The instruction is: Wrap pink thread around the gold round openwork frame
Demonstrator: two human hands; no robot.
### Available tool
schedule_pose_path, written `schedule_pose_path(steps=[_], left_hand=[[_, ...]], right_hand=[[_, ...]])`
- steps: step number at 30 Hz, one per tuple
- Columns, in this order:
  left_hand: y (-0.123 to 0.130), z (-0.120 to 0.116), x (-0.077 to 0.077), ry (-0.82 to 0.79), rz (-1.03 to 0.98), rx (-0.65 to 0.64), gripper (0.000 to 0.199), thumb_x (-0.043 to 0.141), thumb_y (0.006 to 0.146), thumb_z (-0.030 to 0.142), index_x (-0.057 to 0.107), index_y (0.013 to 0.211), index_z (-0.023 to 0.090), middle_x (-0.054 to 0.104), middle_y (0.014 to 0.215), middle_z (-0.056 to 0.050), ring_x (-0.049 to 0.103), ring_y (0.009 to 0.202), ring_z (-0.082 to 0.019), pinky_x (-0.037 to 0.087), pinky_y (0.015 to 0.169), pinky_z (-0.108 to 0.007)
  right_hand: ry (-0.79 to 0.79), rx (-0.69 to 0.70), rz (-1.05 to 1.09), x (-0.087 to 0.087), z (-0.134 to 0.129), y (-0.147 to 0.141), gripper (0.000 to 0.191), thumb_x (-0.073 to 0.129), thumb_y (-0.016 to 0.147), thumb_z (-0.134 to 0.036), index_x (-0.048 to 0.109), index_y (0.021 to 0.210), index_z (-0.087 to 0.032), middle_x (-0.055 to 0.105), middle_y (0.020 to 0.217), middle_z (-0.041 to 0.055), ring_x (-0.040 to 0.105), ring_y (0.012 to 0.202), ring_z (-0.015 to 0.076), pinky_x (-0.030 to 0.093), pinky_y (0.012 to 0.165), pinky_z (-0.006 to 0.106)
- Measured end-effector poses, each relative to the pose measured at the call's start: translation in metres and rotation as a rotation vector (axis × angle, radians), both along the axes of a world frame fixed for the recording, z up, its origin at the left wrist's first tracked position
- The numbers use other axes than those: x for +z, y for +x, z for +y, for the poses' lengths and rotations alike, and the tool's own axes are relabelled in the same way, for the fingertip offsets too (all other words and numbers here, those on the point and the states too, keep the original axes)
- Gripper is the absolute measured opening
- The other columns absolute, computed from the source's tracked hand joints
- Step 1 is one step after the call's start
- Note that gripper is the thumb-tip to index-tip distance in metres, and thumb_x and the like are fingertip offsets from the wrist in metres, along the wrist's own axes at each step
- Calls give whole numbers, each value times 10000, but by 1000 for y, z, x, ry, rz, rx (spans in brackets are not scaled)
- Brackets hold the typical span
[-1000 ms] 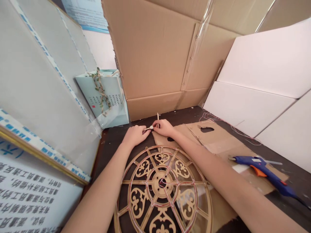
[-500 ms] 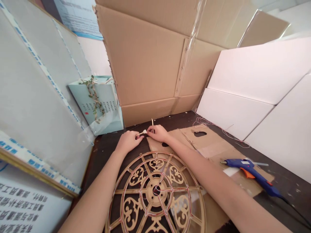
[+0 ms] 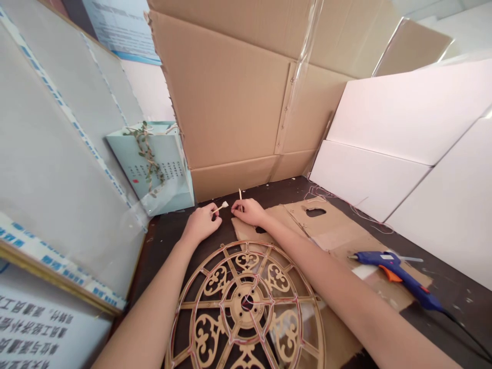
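Observation:
Pinched in my left hand (image 3: 202,223) is a thin pale stick with a whitish lump (image 3: 225,205) at its end, pointing right. My right hand (image 3: 248,211), just to the right, has its fingers closed round a second thin pale stick (image 3: 240,195), whose pointed end sticks up. A small gap separates the white lump from my right fingertips. Below both hands lies a round wooden openwork frame (image 3: 246,277) with scroll cutouts, spokes and red and white wires along its rings.
A blue glue gun (image 3: 395,266) with an orange trigger rests at the right on a flat cardboard sheet (image 3: 338,230). Thin wires (image 3: 319,192) lie behind it. Tall cardboard (image 3: 238,92), white boxes (image 3: 384,133) and a light-blue bag (image 3: 154,169) border the dark table (image 3: 161,241).
My left hand has drawn slightly left, tilting its stick upward. The white lump has come away from my right fingertips, while my right hand has hardly moved.

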State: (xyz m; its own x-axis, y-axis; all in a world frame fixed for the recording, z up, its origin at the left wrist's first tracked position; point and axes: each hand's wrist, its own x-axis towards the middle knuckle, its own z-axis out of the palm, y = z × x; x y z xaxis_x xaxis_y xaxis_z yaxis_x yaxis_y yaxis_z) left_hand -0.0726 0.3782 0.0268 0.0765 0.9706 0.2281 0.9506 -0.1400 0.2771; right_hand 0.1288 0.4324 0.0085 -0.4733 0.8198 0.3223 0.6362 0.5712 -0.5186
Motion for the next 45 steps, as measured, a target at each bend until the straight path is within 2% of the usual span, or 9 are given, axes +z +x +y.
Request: schedule_pose_path(steps=[6,15,21,25,30,36,45], left_hand=[[1,-2,2,-8,80,29,161,502,941,171,654,917,215,702,863,-55,669,834,-249,352,644,-305],[3,-6,4,-27,167,5,206,459,972,213,660,927,223,723,940,-86,697,928,-303,437,702,-313],[4,-4,2,-26,180,40,269,468,967,224,636,1177,211,730,1020,-111,704,961,-344,490,778,-366],[6,-4,2,-38,185,54,265,465,1000,273,621,1203,207,730,1049,-124,703,1008,-367,504,821,-388],[9,-4,4,-59,187,66,338,382,1067,393,629,1202,205,730,1066,-144,700,1024,-390,512,827,-402],[11,-4,6,-66,176,66,448,315,1081,487,653,1188,213,730,1069,-149,694,1040,-383,512,846,-397],[11,-2,5,-70,177,73,386,394,1048,460,663,1189,223,734,1041,-143,696,1021,-379,512,835,-393]], right_hand=[[-2,-9,-11,1,-1,0,119,700,950,-197,788,1017,-153,691,790,14,553,682,93,324,652,202],[3,-5,-20,3,-4,1,134,683,960,-193,781,1038,-146,699,817,21,574,706,106,346,662,208],[34,-3,-4,3,-3,1,257,692,946,-157,746,1196,-133,720,975,50,615,839,123,401,760,213],[34,-7,8,2,-1,2,289,695,940,-139,735,1225,-117,722,1040,60,617,864,123,419,802,222],[17,-18,14,2,1,3,221,686,951,-145,761,1157,-125,729,1011,46,627,862,120,416,796,220],[-5,-33,2,4,-1,3,197,680,965,-166,775,1136,-139,734,938,38,639,823,121,418,766,213],[-14,-32,-33,7,-3,3,169,677,972,-190,795,1088,-150,732,867,32,629,759,120,409,724,214]])
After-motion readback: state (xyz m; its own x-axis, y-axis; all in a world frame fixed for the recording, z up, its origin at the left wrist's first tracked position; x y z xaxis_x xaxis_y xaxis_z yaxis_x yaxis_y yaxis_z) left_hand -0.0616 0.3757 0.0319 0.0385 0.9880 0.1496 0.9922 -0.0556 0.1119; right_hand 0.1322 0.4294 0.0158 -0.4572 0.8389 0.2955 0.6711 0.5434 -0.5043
